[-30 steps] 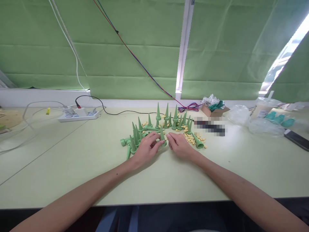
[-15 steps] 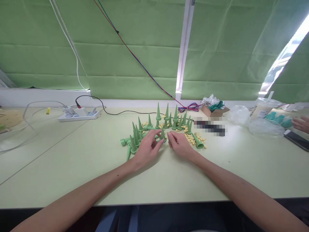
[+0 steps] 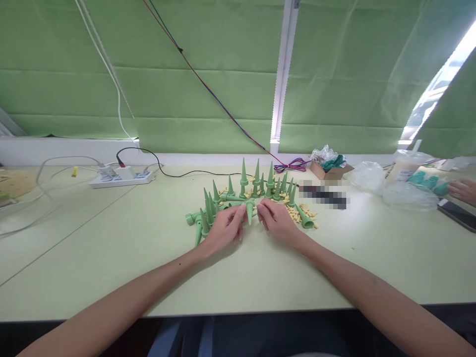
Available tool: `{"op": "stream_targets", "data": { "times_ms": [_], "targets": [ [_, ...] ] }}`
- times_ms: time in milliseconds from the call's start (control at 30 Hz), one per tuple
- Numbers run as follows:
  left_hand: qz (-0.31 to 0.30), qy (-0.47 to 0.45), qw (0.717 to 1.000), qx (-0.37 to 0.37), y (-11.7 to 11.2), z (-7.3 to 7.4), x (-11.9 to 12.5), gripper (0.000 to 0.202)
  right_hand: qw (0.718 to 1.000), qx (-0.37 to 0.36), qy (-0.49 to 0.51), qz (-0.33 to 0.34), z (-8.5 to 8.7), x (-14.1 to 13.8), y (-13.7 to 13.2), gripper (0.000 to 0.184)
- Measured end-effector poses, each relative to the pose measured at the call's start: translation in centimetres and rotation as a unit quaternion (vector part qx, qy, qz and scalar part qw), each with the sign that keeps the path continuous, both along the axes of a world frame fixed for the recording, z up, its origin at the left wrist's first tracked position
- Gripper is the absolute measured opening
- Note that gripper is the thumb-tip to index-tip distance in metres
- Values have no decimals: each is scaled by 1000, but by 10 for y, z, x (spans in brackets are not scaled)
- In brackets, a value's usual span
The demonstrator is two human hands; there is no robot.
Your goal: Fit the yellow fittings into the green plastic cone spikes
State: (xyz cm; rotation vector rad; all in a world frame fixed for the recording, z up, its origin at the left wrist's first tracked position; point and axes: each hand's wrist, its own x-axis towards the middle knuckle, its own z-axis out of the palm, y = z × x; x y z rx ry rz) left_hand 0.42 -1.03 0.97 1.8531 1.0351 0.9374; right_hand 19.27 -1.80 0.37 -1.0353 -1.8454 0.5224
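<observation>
Left hand (image 3: 225,226): fingers pinch green conical plastic spike (image 3: 250,213) near its base.
Spike axis: tip down.
Right hand (image 3: 275,219): just right of spike, fingers together; contents unclear.

Green cone (image 3: 250,212), well left of the phone (image 3: 457,214): inverted, tip formerly up, now down. Left hand (image 3: 225,228), on cone: spread fingers drawn into a pinch. Co-worker's hand (image 3: 463,191): newly arrived, just beyond phone.
</observation>
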Motion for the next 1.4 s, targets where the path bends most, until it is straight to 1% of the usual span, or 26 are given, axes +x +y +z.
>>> {"op": "stream_targets", "data": {
  "times_ms": [233,400,600,800,1200,1400],
  "targets": [
    [-15,6,1000,26,1,-1,0,45,1000,2,-11,14,-3,2,2,38],
    [-17,7,1000,16,1,-1,-1,40,1000,0,-11,18,-4,2,1,38],
    [-20,8,1000,21,1,-1,-2,39,1000,-7,0,27,-4,2,1,34],
    [-27,7,999,26,2,-2,-2,34,1000,-13,-4,27,-5,3,2,38],
    [-40,10,999,30,1,1,-2,28,999,-27,-2,26,-4,3,1,41],
    [-46,19,997,51,3,0,-2,25,999,-33,10,33,-3,3,1,43]
  ]
}}
